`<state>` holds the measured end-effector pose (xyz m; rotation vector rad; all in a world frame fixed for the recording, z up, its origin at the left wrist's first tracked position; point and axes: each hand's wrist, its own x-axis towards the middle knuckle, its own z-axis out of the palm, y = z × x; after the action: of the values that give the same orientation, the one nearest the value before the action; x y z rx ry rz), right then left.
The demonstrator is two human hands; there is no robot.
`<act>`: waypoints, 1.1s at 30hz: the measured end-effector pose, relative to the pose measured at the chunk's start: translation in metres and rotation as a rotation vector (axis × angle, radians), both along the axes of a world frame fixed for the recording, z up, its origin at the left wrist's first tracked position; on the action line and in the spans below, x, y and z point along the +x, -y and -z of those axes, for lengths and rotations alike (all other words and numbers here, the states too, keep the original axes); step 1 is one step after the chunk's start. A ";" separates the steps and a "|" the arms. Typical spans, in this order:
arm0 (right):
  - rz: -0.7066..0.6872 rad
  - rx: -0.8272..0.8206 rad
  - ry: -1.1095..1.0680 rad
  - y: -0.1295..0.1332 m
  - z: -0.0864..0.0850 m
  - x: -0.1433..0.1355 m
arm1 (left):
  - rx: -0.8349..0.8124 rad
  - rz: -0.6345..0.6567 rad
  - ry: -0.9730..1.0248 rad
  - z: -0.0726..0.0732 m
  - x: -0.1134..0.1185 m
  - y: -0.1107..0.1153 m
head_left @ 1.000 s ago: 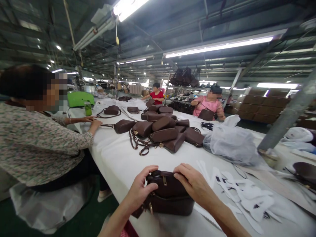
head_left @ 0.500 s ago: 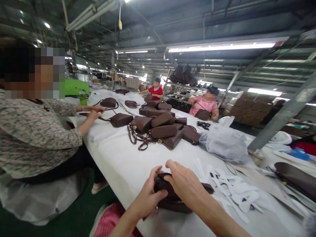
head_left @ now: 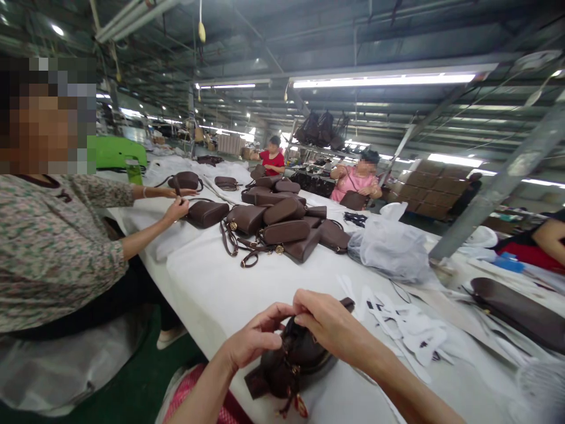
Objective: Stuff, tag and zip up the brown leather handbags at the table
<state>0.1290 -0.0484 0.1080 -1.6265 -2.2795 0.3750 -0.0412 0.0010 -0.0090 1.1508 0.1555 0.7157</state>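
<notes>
A dark brown leather bag sits at the near edge of the white-covered table, tilted, with a small metal-and-red charm hanging at its front. My left hand is at the bag's upper left, fingers curled against its top edge. From the right, my right hand pinches the top of the same bag near its opening. The fingertips of both hands almost meet there. Beyond them lies a pile of brown bags with straps and round gold tags.
White cut pieces and a translucent plastic bag lie to the right, near a slanted metal post. A person in a floral top sits at left, handling a strap. Two more people are across the table.
The bag has turned and tilted in my hands, so its charm now shows. My right hand has closed on its top edge. The view has shifted slightly right.
</notes>
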 end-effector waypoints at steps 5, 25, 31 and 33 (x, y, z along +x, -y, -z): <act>0.004 -0.028 -0.062 0.001 0.003 0.011 | 0.157 -0.054 -0.009 -0.008 0.008 0.016; -0.177 0.014 0.502 0.029 -0.035 0.019 | 0.891 -0.433 -0.332 0.002 0.030 0.068; -0.129 -0.073 0.462 0.031 -0.037 0.018 | 0.874 -0.565 -0.334 0.013 0.044 0.076; -0.109 -0.124 0.341 0.027 -0.034 0.020 | 0.845 -0.599 -0.318 0.017 0.048 0.076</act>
<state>0.1487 -0.0757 0.1419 -1.7434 -2.6520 0.2864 0.0070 -0.0754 -0.0255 2.0688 0.5126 1.1758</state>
